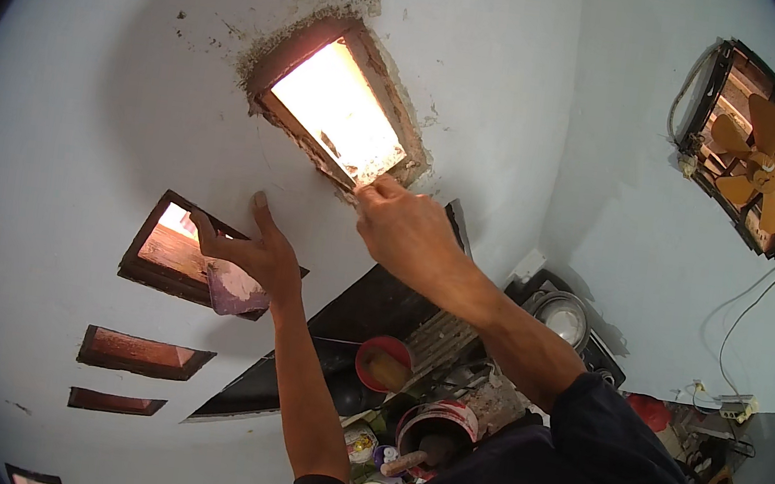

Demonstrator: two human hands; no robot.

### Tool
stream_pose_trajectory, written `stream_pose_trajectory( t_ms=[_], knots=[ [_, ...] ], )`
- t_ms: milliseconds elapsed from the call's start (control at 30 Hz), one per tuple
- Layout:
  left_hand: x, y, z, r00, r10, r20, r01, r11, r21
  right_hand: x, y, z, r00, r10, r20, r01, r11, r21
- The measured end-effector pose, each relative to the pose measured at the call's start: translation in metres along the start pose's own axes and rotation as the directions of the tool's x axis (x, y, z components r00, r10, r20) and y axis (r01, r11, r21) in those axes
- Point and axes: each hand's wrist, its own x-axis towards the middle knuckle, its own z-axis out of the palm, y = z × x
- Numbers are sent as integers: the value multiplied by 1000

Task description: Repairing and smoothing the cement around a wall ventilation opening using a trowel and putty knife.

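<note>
A glossy black slab (379, 307) extends along the pale wall (49, 162), tapering toward the lower left. A red bowl (391, 347) with brownish contents appears on it near a ribbed grey strip (438, 345); its base is hidden.

Over on the far right, a fan (763, 175) with five orange-brown blades is sitting in a dark frame (703, 112) in the pale wall (620, 203). A thin cable (774, 277) is running from beside it down to a socket block (737, 409) on the right. Two narrow, dark-edged openings, one larger (146, 354) and one smaller (116, 401), are lining the wall on my left. Nearer the middle, a red bowl (393, 347) is resting by a black slab (354, 315), and a round metal vessel (564, 318) is gleaming to its right.
</note>
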Motion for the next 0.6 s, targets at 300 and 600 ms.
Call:
stream_pose_trajectory(
  t_ms=[300,600],
  knots=[
    [-2,16,3,997,-81,13,81,995,-54,38,11,6,997,55,-52,-54,998,19],
    [1,10,-1,997,-74,15,75,997,-8,15,-2,-9,998,-47,-47,49,998,40]
  ],
)
